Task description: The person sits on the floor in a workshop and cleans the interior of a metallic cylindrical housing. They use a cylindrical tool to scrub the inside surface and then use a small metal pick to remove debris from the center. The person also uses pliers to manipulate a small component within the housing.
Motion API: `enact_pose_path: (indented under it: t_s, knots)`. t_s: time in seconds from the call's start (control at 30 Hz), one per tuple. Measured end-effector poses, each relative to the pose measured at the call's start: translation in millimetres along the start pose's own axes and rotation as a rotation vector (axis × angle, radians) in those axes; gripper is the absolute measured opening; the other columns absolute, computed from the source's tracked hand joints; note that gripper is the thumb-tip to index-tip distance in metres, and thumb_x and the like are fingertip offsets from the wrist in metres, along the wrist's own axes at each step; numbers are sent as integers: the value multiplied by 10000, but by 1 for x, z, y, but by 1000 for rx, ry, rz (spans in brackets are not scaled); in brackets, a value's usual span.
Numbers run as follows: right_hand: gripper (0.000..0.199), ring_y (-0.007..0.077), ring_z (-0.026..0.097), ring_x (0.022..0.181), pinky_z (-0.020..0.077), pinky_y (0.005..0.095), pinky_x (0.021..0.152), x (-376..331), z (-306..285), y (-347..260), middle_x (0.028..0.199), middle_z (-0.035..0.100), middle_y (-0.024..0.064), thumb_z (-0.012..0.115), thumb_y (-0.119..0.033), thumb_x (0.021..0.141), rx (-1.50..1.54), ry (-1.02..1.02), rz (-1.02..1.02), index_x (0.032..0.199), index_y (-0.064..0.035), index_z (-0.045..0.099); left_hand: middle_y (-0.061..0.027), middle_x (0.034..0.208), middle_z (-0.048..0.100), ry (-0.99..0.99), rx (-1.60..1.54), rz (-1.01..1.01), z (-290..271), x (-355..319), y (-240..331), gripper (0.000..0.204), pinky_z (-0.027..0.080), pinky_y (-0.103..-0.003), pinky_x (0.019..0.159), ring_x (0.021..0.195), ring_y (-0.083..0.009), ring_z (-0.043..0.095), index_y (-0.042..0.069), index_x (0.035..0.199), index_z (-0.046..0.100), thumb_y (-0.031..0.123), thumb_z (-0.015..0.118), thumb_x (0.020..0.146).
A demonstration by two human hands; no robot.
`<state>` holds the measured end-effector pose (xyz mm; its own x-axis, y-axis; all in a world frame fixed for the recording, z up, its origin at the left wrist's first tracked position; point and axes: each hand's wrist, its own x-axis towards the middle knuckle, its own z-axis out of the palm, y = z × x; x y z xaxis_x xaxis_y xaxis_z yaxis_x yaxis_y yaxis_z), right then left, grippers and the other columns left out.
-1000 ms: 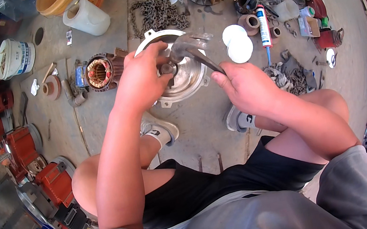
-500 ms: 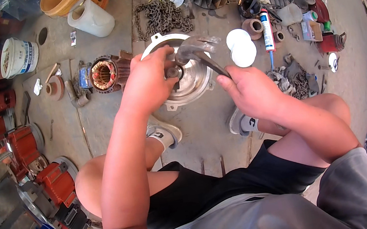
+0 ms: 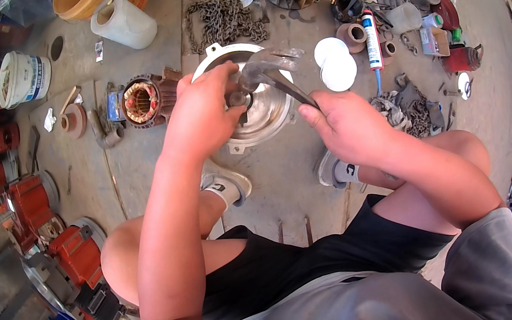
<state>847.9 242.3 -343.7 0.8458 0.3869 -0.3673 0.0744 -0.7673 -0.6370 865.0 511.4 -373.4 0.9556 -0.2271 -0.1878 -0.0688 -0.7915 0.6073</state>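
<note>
My right hand (image 3: 348, 122) grips the dark handle of a claw hammer (image 3: 286, 85). The hammer's steel head lies over a round silver metal cover (image 3: 275, 114) with bolt lugs on its rim, resting on the floor between my feet. My left hand (image 3: 201, 113) is over the cover's left side, its fingers curled around a short dark metal piece (image 3: 236, 99) near the centre. The hammer head is close to this piece; whether they touch cannot be made out. My left fingers and the hammer hide part of the cover's middle.
A motor stator with copper windings (image 3: 142, 104) lies left of the cover. Beyond it is a heap of chain (image 3: 223, 18). White discs (image 3: 336, 65) and a sealant tube (image 3: 372, 40) lie to the right. A white bucket (image 3: 22, 78) and red motor housings (image 3: 75, 253) are at the left.
The whole view has shifted slightly. Both hands keep their grips, and the hammer head stays over the cover in nearly the same place.
</note>
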Motion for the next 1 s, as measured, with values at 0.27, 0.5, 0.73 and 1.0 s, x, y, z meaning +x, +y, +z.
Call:
enact_pose_path:
  t_s: [0.27,0.5,0.73,1.0]
  knots:
    - [426,529,717,832,562,615,760,-2,2,3,830,712,298,570,-354,1170,-30,-5,-23,981,24,630,-98,1236,835,-6,-10,-26,-2,-1,3,716,486,-477,1169,1327,-389,618,85,1502,633,87,898,837]
    - [413,539,716,850,565,616,771,1,2,1,844,719,304,580,-349,1164,-7,-38,16,1002,25,644,-109,1235,831,3,22,-41,-2,0,5,707,509,-484,1136,1317,-382,626,93,1490,635,87,902,836]
    - [438,547,709,847,565,613,772,1,-2,0,841,716,308,573,-357,1168,25,-23,-1,986,35,648,-88,1192,837,28,19,-24,0,0,3,724,502,-492,1134,1294,-391,639,98,1492,624,80,906,825]
    - [473,546,708,853,559,606,801,5,-5,-2,854,718,314,555,-354,1177,111,-103,66,978,60,668,-107,1151,835,74,-2,-17,4,0,3,701,521,-483,1094,1275,-389,670,73,1418,604,52,922,794]
